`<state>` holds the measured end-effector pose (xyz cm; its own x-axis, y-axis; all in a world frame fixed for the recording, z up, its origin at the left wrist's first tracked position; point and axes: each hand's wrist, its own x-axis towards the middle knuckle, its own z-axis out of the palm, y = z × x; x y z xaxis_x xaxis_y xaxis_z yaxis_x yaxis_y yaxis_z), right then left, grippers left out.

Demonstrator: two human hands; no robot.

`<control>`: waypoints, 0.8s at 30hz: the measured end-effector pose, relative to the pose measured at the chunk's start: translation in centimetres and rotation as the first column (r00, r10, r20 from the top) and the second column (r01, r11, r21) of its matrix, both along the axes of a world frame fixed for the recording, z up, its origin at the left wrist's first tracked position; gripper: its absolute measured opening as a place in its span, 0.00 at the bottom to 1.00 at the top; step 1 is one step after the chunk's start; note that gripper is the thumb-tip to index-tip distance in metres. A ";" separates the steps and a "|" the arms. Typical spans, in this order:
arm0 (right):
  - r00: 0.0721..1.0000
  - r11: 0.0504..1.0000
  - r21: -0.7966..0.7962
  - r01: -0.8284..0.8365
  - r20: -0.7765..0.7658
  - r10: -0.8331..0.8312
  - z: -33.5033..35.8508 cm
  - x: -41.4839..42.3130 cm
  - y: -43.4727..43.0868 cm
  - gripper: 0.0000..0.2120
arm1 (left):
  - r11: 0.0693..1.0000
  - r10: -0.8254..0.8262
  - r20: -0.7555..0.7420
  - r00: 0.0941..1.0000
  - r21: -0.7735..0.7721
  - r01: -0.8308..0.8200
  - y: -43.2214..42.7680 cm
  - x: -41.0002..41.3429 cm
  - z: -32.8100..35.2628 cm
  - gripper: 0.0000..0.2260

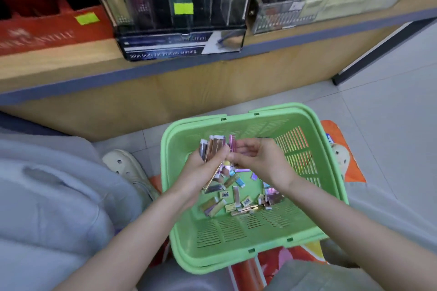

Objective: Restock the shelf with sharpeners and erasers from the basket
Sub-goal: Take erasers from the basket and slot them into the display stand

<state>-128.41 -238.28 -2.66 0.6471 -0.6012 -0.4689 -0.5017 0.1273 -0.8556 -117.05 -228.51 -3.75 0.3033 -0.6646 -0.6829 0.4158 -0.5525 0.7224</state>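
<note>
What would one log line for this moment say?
left hand: grips bundle of slim packs | right hand: pinches pink pack | green basket: loose packs inside | shelf: ahead, untouched

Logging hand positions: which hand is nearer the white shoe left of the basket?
Left. The left hand, gripping a bundle of slim packs, is over the green basket's left side, nearest the white shoe. The right hand, pinching a pink pack, is farther right, mid-basket.
</note>
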 end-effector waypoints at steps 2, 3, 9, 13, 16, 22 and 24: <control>0.999 1.000 0.011 -0.010 0.038 0.009 1.6 0.6 0.2 0.08 | 0.999 0.021 -0.001 1.000 -0.050 -0.021 0.0 0.8 1.3 0.10; 0.998 1.000 0.012 -0.015 0.057 0.015 2.5 0.9 0.3 0.08 | 0.996 0.035 -0.004 0.999 -0.077 -0.036 0.0 1.1 1.9 0.09; 0.992 0.985 -0.165 0.051 0.123 -0.031 7.0 2.5 0.4 0.07 | 0.971 0.106 0.060 0.993 -0.222 -0.090 -0.1 2.9 6.3 0.05; 0.986 0.893 -0.447 0.050 0.162 0.026 10.2 4.2 -1.0 0.07 | 0.954 0.124 0.103 0.987 -0.286 -0.090 0.5 4.6 9.1 0.09; 0.980 0.816 -0.568 0.104 0.197 0.012 12.8 6.6 -2.2 0.08 | 0.936 0.134 0.149 0.980 -0.343 -0.076 0.7 6.2 10.8 0.09; 0.946 0.748 -0.629 0.212 0.324 0.004 16.5 12.9 -3.6 0.03 | 0.909 0.178 0.228 0.957 -0.411 -0.071 0.4 10.6 13.2 0.07; 0.949 0.717 -0.658 0.230 0.315 -0.015 16.7 15.0 -3.8 0.03 | 0.906 0.191 0.280 0.941 -0.419 -0.060 0.4 12.1 13.7 0.08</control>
<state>-113.46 -242.10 14.04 0.5767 -0.7679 0.2788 -0.2621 -0.4972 -0.8271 -104.95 -228.07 9.94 0.5528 -0.8018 -0.2269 0.1832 -0.1486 0.9718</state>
